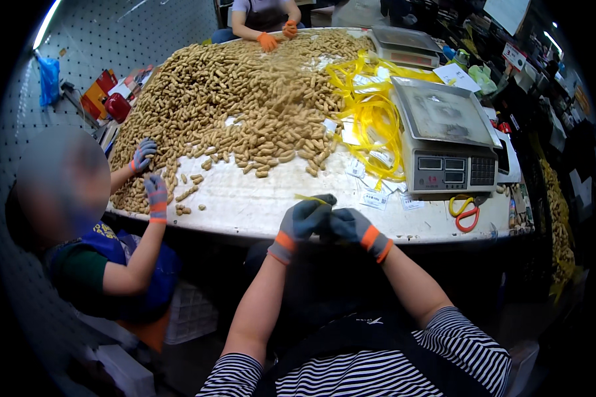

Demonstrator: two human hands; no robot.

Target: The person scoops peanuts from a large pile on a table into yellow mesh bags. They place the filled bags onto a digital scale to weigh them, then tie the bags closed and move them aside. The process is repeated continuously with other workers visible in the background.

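My left hand [303, 221], in a grey and dark glove with an orange cuff, is closed at the table's near edge. A thin yellow strip [309, 198] sticks out from its fingers, in the same colour as the yellow mesh net bags [371, 126] on the table. My right hand [352, 226], gloved alike, is closed against the left one's fingertips. Whatever its fingers pinch is hidden. White printed labels [373, 199] lie just beyond my hands, some among the yellow bags.
Peanuts [245, 99] are heaped over the white table [271, 205]. A digital scale [447, 139] stands right, another scale [407, 41] behind it. Scissors [467, 217] with red and yellow handles lie near the edge. A gloved co-worker [112, 258] sits left; another person [265, 16] works opposite.
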